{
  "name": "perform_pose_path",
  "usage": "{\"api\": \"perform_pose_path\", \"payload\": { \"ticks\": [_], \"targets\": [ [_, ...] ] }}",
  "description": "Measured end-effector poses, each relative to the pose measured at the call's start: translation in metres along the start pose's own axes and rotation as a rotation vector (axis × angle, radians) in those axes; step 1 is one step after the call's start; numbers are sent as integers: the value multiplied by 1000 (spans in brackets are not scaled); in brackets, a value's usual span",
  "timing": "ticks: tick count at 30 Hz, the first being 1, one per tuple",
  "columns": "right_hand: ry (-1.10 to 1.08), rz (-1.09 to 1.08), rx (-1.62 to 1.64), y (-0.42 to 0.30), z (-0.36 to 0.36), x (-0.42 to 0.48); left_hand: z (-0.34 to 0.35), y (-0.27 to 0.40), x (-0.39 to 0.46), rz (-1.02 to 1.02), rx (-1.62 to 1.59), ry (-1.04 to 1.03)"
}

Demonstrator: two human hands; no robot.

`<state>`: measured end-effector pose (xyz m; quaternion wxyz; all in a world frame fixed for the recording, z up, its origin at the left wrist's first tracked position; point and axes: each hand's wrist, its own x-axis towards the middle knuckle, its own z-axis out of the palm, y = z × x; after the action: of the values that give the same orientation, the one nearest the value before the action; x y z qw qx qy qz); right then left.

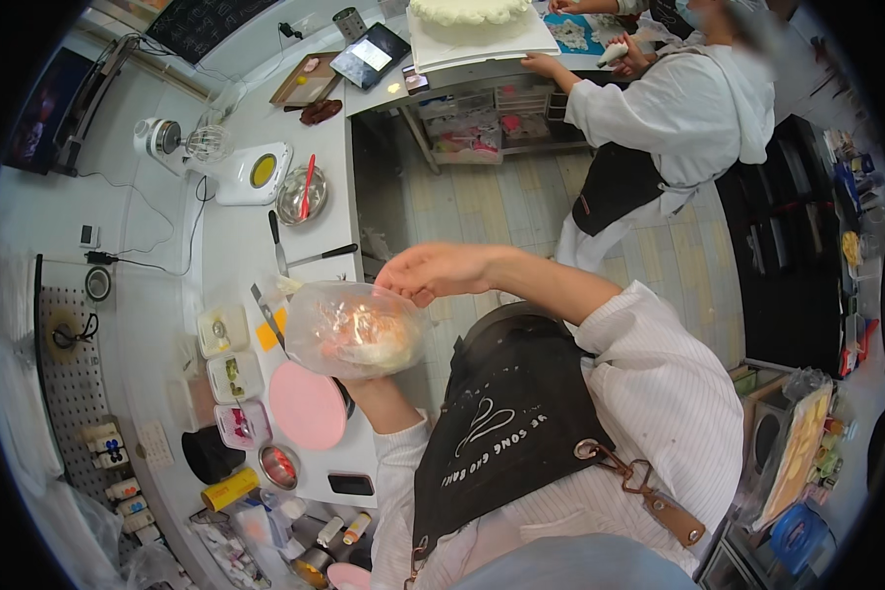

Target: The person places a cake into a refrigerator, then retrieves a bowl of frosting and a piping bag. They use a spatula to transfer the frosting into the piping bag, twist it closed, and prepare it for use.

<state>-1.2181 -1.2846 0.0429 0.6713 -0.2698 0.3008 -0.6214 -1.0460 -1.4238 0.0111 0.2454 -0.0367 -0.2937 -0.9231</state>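
Note:
A translucent plastic bag with pale and orange tones showing through it bulges in front of my apron. My left hand holds it from below; most of that hand is hidden by the plastic. At the bag's upper right edge, my right hand has its fingers curled on the rim. Just beyond the bag on the white counter lie a metal spatula and an orange square. A round pink board sits close to my left wrist.
Tubs of decorations and a steel bowl line the counter. Farther along are a bowl with a red spatula and a stand mixer. A phone lies near the edge. A co-worker holds a piping bag beside a pale cake.

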Motion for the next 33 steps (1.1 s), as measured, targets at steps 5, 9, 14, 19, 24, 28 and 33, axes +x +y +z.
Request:
{"api": "perform_pose_path", "payload": {
  "ticks": [5,9,14,19,24,28,33],
  "targets": [
    [-11,52,34,7,3,10,2,-6,-2,64,58,13],
    [8,71,196,32,-1,19,5,-11,-8,257,345,134],
    [156,6,124,36,11,17,6,-10,-2,462,652,279],
    [227,-122,26,25,12,15,8,-6,5,601,899,404],
    [279,-159,28,9,18,9,-1,-14,12,689,1141,502],
    [294,-185,30,11,7,7,-12,-27,23,739,1346,551],
    [350,-183,66,5,1,5,-21,-16,33,808,1772,475]
  ]
}}
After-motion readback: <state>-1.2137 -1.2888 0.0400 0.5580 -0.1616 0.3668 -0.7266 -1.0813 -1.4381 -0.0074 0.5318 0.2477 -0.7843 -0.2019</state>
